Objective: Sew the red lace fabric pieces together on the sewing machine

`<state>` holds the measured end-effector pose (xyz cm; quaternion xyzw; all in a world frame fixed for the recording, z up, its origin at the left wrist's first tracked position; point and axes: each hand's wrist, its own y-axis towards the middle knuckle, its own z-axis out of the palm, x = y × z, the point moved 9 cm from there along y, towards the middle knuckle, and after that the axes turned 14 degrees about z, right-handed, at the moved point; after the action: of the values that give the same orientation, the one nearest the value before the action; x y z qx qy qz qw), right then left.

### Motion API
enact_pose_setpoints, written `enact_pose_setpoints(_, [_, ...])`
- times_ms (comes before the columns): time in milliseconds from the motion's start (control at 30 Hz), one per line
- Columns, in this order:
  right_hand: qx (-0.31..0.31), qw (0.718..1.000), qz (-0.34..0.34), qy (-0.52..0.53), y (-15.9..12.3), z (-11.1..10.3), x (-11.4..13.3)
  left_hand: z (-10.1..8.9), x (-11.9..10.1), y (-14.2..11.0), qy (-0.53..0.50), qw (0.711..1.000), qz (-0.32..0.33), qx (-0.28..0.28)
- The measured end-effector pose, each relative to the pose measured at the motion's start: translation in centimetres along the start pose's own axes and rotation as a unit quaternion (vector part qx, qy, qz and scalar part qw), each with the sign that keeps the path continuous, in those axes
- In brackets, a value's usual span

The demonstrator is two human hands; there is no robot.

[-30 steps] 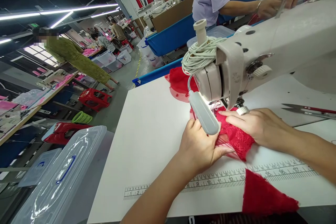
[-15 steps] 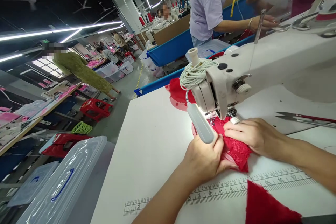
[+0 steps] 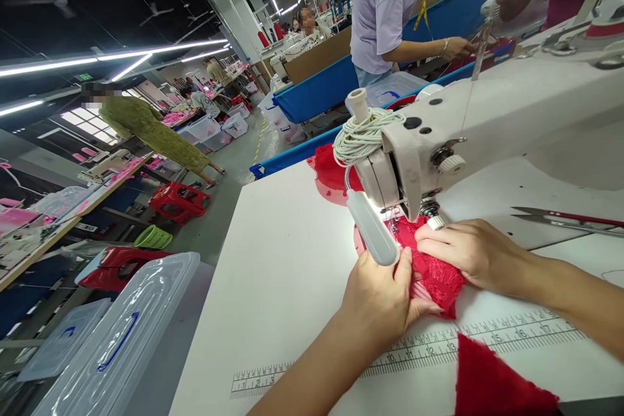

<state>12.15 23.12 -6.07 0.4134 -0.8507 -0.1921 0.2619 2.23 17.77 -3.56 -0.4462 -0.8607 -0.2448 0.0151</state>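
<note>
A red scrap of cloth point(image 3: 497, 377) lies at the near edge of the white table point(image 3: 273, 273), close to the printed ruler point(image 3: 414, 354). Just past the ruler is the bumpy red lace point(image 3: 439, 276), flat on the table between two bare hands. The left hand point(image 3: 380, 292) is at its left side. The thumb is at the near left corner and the pointing finger is higher up the left edge, with a gap between them where see-through pink cloth shows. I cannot tell if they pinch it, and the small gray lamp point(image 3: 373, 227) hides some fingers. The right hand point(image 3: 478, 250) lies over the lace's right side, its fingers bent and close together, tips on top. Its thumb is hidden, so I cannot tell if it pinches. The lace's far end goes under the sewing machine point(image 3: 487, 117), in bright light. Scissors point(image 3: 565, 214) lie off to the right. More red cloth point(image 3: 336, 172) sits behind the lamp. Farther back, a person in a light purple shirt point(image 3: 380, 6) stands by a blue bin point(image 3: 322, 91).
</note>
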Motion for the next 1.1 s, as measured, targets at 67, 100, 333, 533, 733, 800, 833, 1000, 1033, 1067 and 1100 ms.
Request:
enact_pose_setpoints(67, [0.001, 1.0, 0.008, 0.0, 0.1, 0.0, 0.0, 0.0, -0.1, -0.1, 0.009, 1.0, -0.001, 0.002])
enact_pose_setpoints(100, [-0.003, 1.0, 0.013, -0.001, 0.1, -0.1, -0.1, 0.1, -0.1, -0.2, 0.01, 1.0, -0.003, 0.007])
enact_pose_setpoints(333, [-0.012, 0.999, -0.002, -0.035, 0.7, -1.0, 0.5, 0.4, -0.2, -0.3, 0.008, 1.0, -0.002, 0.018])
enact_pose_setpoints(533, [-0.013, 0.998, -0.03, -0.058, 1.2, -1.7, 1.0, 0.2, -0.4, 0.0, 0.018, 1.0, -0.004, 0.017])
enact_pose_setpoints(733, [-0.019, 0.998, -0.01, -0.062, 0.9, -1.3, 0.5, 0.7, -0.3, -0.4, 0.023, 0.999, -0.006, 0.035])
enact_pose_setpoints(800, [-0.021, 0.998, -0.005, -0.065, 0.9, -1.2, 0.4, 0.7, -0.2, -0.3, 0.023, 0.999, -0.009, 0.035])
enact_pose_setpoints(833, [-0.017, 0.998, -0.007, -0.067, 1.0, -1.2, 0.5, 0.7, -0.2, -0.3, 0.023, 0.999, -0.011, 0.035])
enact_pose_setpoints(1000, [-0.007, 0.997, 0.002, -0.076, 1.3, -1.2, 0.4, 0.4, 0.1, -0.1, 0.03, 0.999, -0.02, 0.03])
enact_pose_setpoints(1033, [-0.006, 0.997, 0.005, -0.075, 1.4, -1.2, 0.4, 0.4, 0.1, -0.1, 0.031, 0.999, -0.02, 0.032])
enact_pose_setpoints(1067, [-0.005, 0.997, 0.007, -0.073, 1.4, -1.2, 0.3, 0.4, 0.1, -0.1, 0.033, 0.999, -0.019, 0.034])
enact_pose_setpoints(1100, [-0.002, 0.998, 0.009, -0.069, 1.4, -1.2, 0.3, 0.4, 0.2, -0.2, 0.035, 0.998, -0.018, 0.038])
